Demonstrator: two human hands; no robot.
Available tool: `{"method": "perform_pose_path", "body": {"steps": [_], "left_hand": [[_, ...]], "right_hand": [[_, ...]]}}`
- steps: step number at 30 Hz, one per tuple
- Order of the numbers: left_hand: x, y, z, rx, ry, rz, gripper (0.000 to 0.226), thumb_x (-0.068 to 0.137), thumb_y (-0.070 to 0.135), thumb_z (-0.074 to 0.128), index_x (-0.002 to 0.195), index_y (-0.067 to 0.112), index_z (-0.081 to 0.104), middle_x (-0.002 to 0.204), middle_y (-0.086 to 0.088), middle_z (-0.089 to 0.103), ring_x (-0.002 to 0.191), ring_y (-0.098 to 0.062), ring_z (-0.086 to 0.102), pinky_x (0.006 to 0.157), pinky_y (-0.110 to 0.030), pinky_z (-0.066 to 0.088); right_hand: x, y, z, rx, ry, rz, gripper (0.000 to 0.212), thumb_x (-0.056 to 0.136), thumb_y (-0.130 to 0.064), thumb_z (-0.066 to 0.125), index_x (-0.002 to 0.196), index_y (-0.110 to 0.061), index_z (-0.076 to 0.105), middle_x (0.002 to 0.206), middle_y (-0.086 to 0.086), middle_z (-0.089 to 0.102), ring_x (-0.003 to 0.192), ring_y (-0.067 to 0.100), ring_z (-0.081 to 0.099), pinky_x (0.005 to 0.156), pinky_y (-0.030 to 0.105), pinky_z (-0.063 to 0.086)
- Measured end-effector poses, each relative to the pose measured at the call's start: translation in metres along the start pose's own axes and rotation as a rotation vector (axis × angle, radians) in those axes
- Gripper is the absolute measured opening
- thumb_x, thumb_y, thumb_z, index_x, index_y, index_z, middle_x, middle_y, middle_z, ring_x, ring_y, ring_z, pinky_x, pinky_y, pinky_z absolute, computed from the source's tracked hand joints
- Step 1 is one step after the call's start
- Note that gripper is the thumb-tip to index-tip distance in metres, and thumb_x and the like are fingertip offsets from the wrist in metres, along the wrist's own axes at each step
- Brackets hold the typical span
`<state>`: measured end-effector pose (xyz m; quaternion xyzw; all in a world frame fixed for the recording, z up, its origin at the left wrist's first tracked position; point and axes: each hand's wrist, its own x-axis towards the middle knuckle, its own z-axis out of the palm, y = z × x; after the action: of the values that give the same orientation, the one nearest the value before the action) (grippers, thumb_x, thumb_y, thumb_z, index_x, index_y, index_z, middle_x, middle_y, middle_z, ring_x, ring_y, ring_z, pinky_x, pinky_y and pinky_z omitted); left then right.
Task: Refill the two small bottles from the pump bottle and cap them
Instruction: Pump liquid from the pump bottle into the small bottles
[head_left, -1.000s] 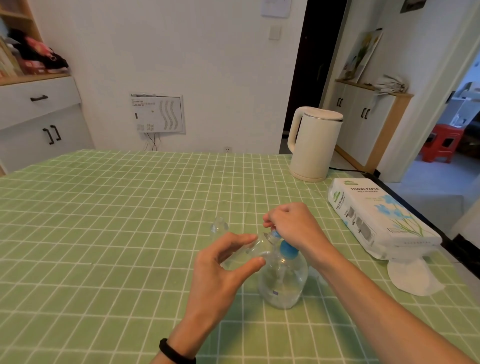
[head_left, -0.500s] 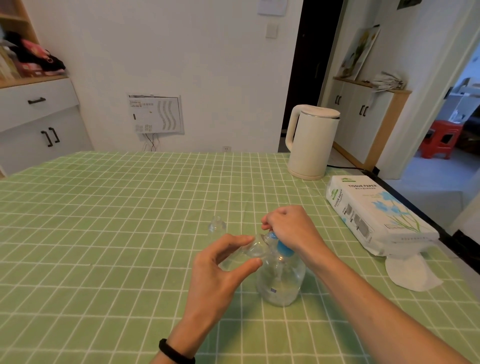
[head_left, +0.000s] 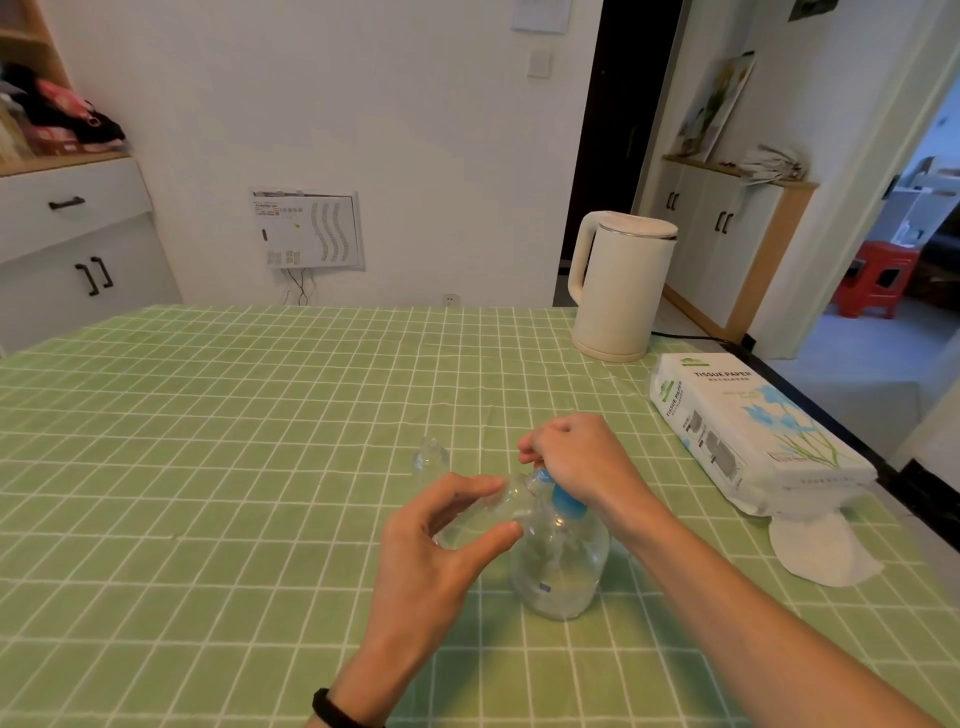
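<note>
Pump bottle (head_left: 563, 564) upright on green checked cloth (head_left: 208, 467), near the table's middle, on the viewer's side. Clear plastic throughout, round-shouldered, with blue collar (head_left: 566, 501) at the neck and a small blue mark low on the side; liquid level hard to judge through the glare. Right hand (head_left: 576, 460) on top, fingers curled down over the pump head, most of that head hidden beneath the palm. Left hand (head_left: 436, 545) pinching small bottle (head_left: 480, 514) between thumb and fingertips, remaining fingers loosely bent. Small bottle clear too, held off the cloth and tilted, mouth raised to the pump's spout just under the right hand's fingers, base angled down toward the left palm. Contents not discernible. Second small bottle (head_left: 430, 458), likewise clear, standing on the cloth just behind the left hand, apart from both hands. Black band (head_left: 332, 709) on the left wrist. Farther back at right, white kettle (head_left: 621, 286) near the table's far edge. Tissue pack (head_left: 753, 431) nearer along the right edge, with one loose tissue (head_left: 815, 553) lying at its near end.
</note>
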<state>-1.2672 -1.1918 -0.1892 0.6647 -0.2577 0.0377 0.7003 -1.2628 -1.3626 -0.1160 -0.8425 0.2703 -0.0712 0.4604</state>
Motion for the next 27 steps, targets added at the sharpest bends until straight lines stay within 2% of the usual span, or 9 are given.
{"method": "perform_pose_path", "body": {"steps": [3,11,14,17,20,21,23,24,27], "left_hand": [[-0.001,-0.002,0.0,0.004,-0.006,-0.002,0.037,0.074,0.017,0.094,0.105,0.033,0.08,0.108,0.01,0.082,0.108,-0.009,0.077,0.099,-0.015,0.054],[-0.001,0.005,0.0,0.009,-0.012,-0.007,0.035,0.072,0.028,0.091,0.105,0.035,0.079,0.11,0.012,0.082,0.111,-0.007,0.076,0.101,-0.016,0.053],[0.0,0.008,0.0,0.021,-0.017,-0.001,0.035,0.075,0.025,0.092,0.105,0.035,0.079,0.11,0.013,0.082,0.111,-0.005,0.075,0.1,-0.014,0.053],[0.001,0.01,-0.001,0.029,-0.018,0.008,0.035,0.075,0.023,0.092,0.106,0.036,0.079,0.11,0.014,0.082,0.111,-0.004,0.075,0.099,-0.012,0.052],[0.001,0.01,0.0,0.018,-0.007,0.008,0.036,0.074,0.027,0.091,0.107,0.036,0.079,0.11,0.014,0.082,0.11,-0.005,0.076,0.098,-0.012,0.053],[0.001,0.009,0.0,0.015,-0.004,0.007,0.037,0.073,0.028,0.091,0.107,0.037,0.079,0.109,0.014,0.082,0.11,-0.005,0.076,0.098,-0.012,0.053],[0.001,0.006,0.001,0.017,-0.001,0.001,0.037,0.072,0.028,0.091,0.106,0.037,0.079,0.108,0.013,0.082,0.11,-0.005,0.076,0.098,-0.013,0.053],[0.0,0.005,0.001,0.015,-0.001,-0.005,0.037,0.072,0.028,0.091,0.106,0.036,0.079,0.108,0.013,0.082,0.11,-0.006,0.076,0.099,-0.013,0.053],[-0.002,0.004,0.001,0.006,-0.007,-0.014,0.035,0.071,0.028,0.09,0.104,0.035,0.08,0.108,0.011,0.082,0.109,-0.007,0.076,0.098,-0.012,0.053]], "right_hand": [[-0.001,0.003,0.001,0.003,-0.011,0.0,0.032,0.097,-0.016,0.064,0.113,0.008,0.077,0.116,0.024,0.079,0.118,0.042,0.072,0.108,0.059,0.056],[-0.006,-0.004,-0.003,-0.035,-0.029,-0.007,0.036,0.097,-0.016,0.06,0.12,0.008,0.074,0.124,0.024,0.076,0.121,0.044,0.071,0.109,0.061,0.055],[-0.005,-0.007,-0.004,-0.046,-0.013,-0.051,0.037,0.097,-0.019,0.059,0.117,0.008,0.074,0.121,0.024,0.077,0.093,0.038,0.074,0.106,0.062,0.056],[-0.003,-0.009,-0.004,-0.042,-0.005,-0.08,0.036,0.097,-0.019,0.058,0.115,0.008,0.074,0.118,0.024,0.077,0.099,0.046,0.073,0.104,0.061,0.057],[-0.001,-0.009,-0.002,-0.036,-0.004,-0.076,0.033,0.096,-0.016,0.061,0.112,0.01,0.074,0.116,0.026,0.076,0.078,0.028,0.061,0.102,0.061,0.056],[-0.001,-0.008,-0.002,-0.037,-0.002,-0.074,0.032,0.095,-0.015,0.061,0.111,0.01,0.075,0.115,0.026,0.076,0.078,0.029,0.059,0.102,0.06,0.057],[-0.001,-0.004,-0.001,-0.039,-0.003,-0.066,0.03,0.095,-0.014,0.062,0.107,0.008,0.078,0.114,0.025,0.078,0.09,0.043,0.07,0.103,0.058,0.058],[-0.002,-0.002,0.0,-0.039,-0.008,-0.058,0.029,0.095,-0.014,0.063,0.106,0.007,0.079,0.113,0.024,0.079,0.098,0.042,0.074,0.103,0.057,0.058],[-0.004,0.001,0.001,-0.031,-0.019,-0.049,0.031,0.096,-0.014,0.062,0.11,0.009,0.077,0.117,0.026,0.077,0.098,0.043,0.075,0.104,0.059,0.057]]}}
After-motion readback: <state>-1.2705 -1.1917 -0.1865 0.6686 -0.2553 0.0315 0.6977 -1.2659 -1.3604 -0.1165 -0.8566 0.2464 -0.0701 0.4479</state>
